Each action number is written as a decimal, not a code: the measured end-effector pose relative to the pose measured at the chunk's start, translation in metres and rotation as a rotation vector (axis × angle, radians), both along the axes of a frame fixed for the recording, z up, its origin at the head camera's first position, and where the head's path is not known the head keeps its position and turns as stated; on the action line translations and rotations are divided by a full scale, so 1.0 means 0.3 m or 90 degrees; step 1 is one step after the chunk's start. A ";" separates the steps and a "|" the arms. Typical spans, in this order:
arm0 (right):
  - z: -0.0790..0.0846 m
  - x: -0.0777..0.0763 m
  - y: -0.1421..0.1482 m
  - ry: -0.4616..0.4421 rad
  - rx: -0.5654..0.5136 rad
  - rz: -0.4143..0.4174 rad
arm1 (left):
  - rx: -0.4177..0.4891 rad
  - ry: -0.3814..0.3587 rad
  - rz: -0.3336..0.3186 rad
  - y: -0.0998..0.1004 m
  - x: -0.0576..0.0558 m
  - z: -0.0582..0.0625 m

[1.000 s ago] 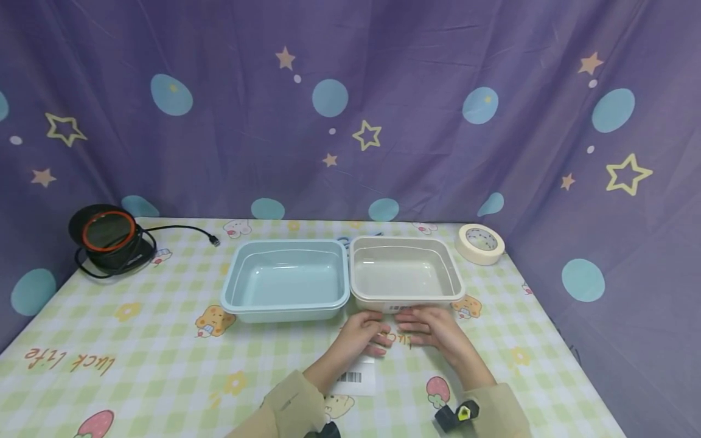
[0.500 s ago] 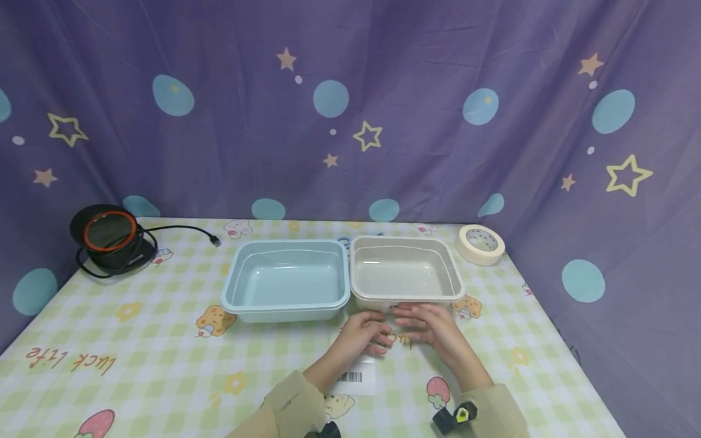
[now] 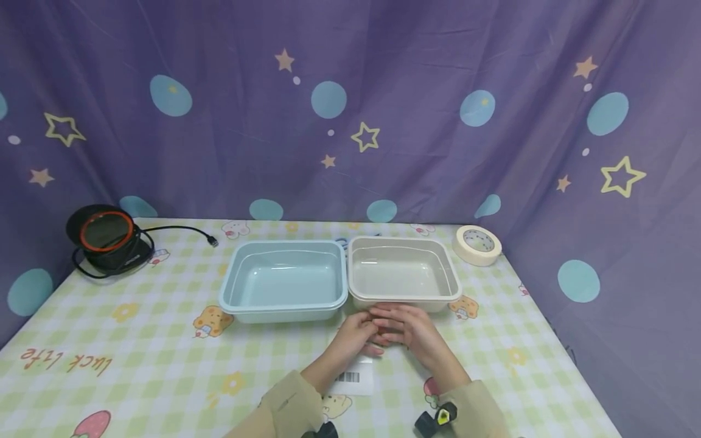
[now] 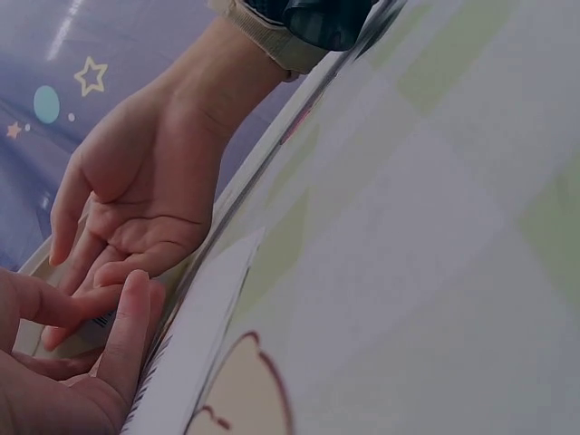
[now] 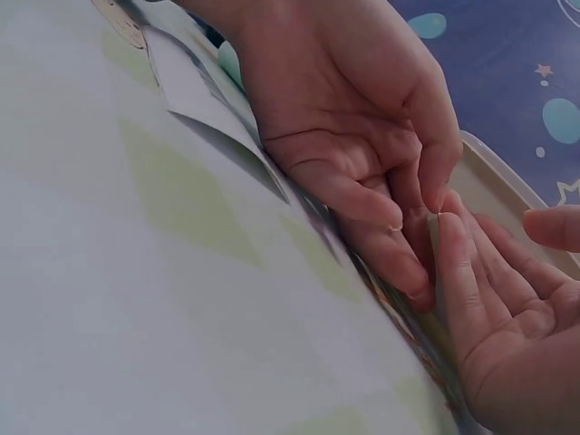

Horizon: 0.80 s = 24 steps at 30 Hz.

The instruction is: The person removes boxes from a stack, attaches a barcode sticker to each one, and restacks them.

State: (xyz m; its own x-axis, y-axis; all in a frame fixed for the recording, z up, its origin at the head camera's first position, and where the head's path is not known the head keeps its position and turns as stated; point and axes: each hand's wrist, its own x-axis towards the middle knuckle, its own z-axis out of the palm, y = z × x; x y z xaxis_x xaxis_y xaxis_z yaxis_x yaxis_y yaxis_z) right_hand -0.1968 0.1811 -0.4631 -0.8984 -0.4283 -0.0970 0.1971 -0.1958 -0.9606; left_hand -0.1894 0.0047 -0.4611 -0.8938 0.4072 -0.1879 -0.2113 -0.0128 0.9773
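Note:
In the head view, my left hand (image 3: 353, 334) and right hand (image 3: 413, 331) are together just in front of a pale beige basin (image 3: 405, 298). Their fingertips overlap, the right fingers lying over the left ones. Loosely bent fingers show on the left hand (image 4: 68, 399) in the left wrist view. The right wrist view has the right hand (image 5: 521, 335) with its fingers fairly straight. Nothing is visible in either palm. Below the left wrist lies a white paper slip (image 3: 358, 380) with a barcode, partly hidden by that hand.
A light blue basin (image 3: 282, 317) adjoins the beige one on the left. Behind them a blue item (image 3: 342, 241) is mostly hidden. A masking tape roll (image 3: 465, 250) lies far right. At far left stands a black, orange-ringed device (image 3: 112, 261) with a cable (image 3: 186, 227).
My right hand has moved left, closing the gap to the left hand, so their fingers now overlap. The left hand stays nearly in place. The basins have not moved on the table.

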 end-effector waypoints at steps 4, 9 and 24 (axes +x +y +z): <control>0.003 0.002 0.005 0.000 0.004 -0.004 | -0.001 0.003 0.002 0.000 0.002 0.002; 0.006 0.005 0.038 0.000 0.021 -0.024 | -0.006 0.004 0.002 0.001 0.006 0.005; 0.010 0.020 0.154 -0.030 0.135 -0.150 | 0.019 0.031 -0.018 0.009 0.009 0.005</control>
State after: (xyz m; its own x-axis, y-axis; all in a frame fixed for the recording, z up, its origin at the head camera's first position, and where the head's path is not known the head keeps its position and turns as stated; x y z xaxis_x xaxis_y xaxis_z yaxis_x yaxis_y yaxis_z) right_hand -0.1909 0.2273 -0.4600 -0.9629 -0.1744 -0.2060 0.2157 -0.0381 -0.9757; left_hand -0.1866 0.0074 -0.4596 -0.8897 0.4370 -0.1319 -0.1640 -0.0362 0.9858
